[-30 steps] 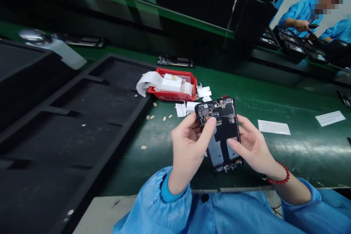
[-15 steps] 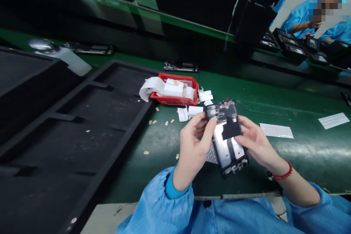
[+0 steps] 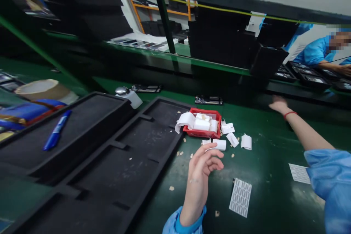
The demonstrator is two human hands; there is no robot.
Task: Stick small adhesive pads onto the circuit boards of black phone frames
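My left hand (image 3: 204, 166) hovers over the green bench with nothing in it, its fingers loosely bent and apart. Just beyond its fingertips lie white paper strips (image 3: 219, 144) and a red bin (image 3: 204, 134) full of paper pieces. My right hand (image 3: 279, 104) is stretched far forward to the back of the bench, close to the dark ledge. Motion smears its fingers, so I cannot see whether it holds anything. A sheet of grey ring-shaped stickers (image 3: 240, 198) lies to the right of my left hand. The opened phone does not show in either hand.
Black foam trays (image 3: 137, 153) fill the left side, with a blue marker (image 3: 57, 130) on the raised one. Behind them stands a metal-topped white bottle (image 3: 128, 95). Phone parts (image 3: 208, 100) lie along the back. A co-worker in blue (image 3: 312, 53) sits across the bench.
Both hands have parted from the opened phone, which is out of sight. My right hand has moved far forward; my left is now empty. The view has swung left and up.
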